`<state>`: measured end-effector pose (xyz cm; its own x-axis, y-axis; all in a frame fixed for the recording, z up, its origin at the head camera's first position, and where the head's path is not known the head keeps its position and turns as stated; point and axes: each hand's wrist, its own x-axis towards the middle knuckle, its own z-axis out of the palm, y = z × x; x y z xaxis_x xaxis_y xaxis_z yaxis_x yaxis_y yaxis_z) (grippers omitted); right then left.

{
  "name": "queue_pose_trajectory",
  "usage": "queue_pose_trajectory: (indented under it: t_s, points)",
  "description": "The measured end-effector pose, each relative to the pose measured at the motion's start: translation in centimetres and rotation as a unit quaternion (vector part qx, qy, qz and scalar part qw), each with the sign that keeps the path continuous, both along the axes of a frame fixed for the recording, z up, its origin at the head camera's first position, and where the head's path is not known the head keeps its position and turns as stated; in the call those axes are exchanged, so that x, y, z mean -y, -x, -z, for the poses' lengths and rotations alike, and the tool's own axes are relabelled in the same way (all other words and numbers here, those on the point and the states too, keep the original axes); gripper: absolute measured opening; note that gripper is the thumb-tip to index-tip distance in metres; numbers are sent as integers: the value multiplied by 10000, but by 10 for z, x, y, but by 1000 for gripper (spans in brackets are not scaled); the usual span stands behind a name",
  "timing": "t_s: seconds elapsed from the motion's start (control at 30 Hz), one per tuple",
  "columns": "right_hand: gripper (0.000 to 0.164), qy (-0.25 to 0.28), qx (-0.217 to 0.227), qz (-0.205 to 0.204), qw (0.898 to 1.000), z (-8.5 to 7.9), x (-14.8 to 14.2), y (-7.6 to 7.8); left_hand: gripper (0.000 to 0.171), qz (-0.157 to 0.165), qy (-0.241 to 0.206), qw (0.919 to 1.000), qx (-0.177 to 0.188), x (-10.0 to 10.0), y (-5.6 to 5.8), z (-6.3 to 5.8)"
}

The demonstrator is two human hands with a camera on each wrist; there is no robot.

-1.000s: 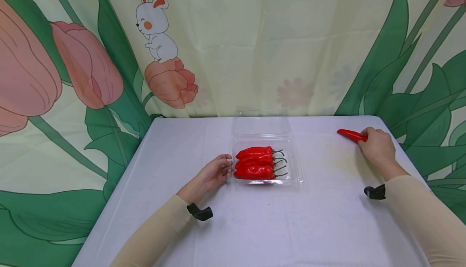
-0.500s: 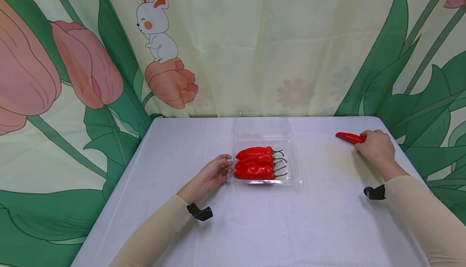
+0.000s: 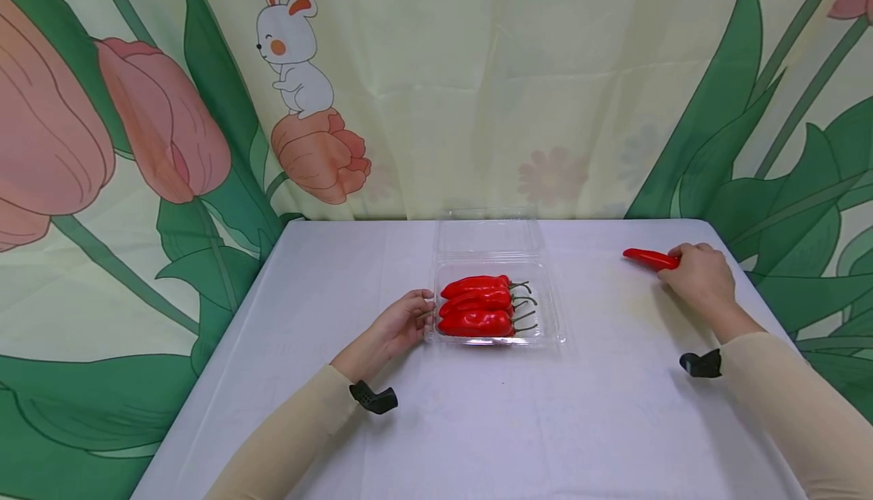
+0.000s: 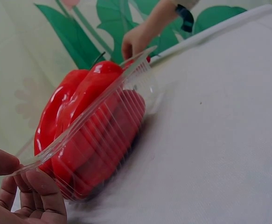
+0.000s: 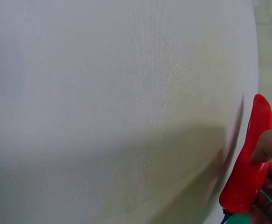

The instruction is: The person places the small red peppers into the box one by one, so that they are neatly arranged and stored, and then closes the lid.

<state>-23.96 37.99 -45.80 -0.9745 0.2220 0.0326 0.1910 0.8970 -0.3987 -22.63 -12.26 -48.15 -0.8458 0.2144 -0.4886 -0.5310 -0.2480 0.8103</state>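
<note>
A clear plastic clamshell box (image 3: 505, 341) stands mid-table, its lid (image 3: 489, 236) folded back behind it. Several glossy red peppers (image 3: 476, 323) lie side by side in it, green stems toward the right. My left hand (image 3: 398, 324) is at the box's left end; in the left wrist view its thumb and fingers pinch the rim (image 4: 80, 121). Far right, my right hand (image 3: 702, 276) grips another red pepper (image 3: 648, 259) by its stem half, with the tip pointing left. The right wrist view shows the thumb across this pepper (image 5: 247, 172), whose shadow falls on the cloth.
A white cloth (image 3: 505, 432) covers the table. Behind it hangs a curtain (image 3: 436, 91) printed with tulips, leaves and a rabbit. Each wrist carries a black camera mount, one on the left wrist (image 3: 373, 397) and one on the right wrist (image 3: 701, 364).
My right hand has shifted slightly left with the pepper, which has dipped a little and turned flatter. My left hand and the box have stayed in place.
</note>
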Motion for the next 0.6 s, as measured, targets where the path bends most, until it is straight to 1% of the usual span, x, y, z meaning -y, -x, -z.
queue_pose_trajectory:
  t_s: [0.27,0.43,0.6]
  points:
    - [56,12,-110,-109,9999,-1,11,1,28,20,23,10000,-45,0,-1,0]
    - [54,-39,-301,-232,9993,0,20,4,27,-7,-22,10000,47,-1,-1,-1]
    - [55,25,-481,-348,9982,-3,32,6,24,-26,-32,10000,37,0,-1,-1]
